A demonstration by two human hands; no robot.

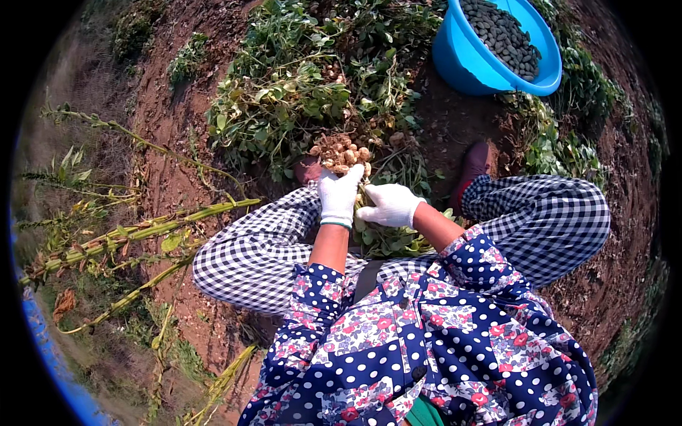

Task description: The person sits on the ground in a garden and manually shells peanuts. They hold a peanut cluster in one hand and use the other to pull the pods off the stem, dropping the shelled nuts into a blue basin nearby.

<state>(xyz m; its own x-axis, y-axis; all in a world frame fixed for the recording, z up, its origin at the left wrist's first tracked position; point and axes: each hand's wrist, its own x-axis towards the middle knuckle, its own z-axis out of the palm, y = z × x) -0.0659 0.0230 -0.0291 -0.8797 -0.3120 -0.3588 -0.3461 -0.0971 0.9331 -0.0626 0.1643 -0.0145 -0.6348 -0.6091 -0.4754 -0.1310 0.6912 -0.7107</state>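
My left hand, in a white knitted glove, is closed at the base of a cluster of pale tan peanut pods with dry roots. The pods stick out beyond its fingertips. Just to the right, my right hand, gloved the same way, is closed around the green stems of the peanut plant. The plant's leaves hang down between my thighs. My right fingers are partly hidden, and the two hands are close together.
A blue tub partly filled with peanut pods stands at the far right. Pulled peanut plants lie heaped ahead of my feet. Thick green weed stalks reach in from the left. Reddish-brown soil surrounds me.
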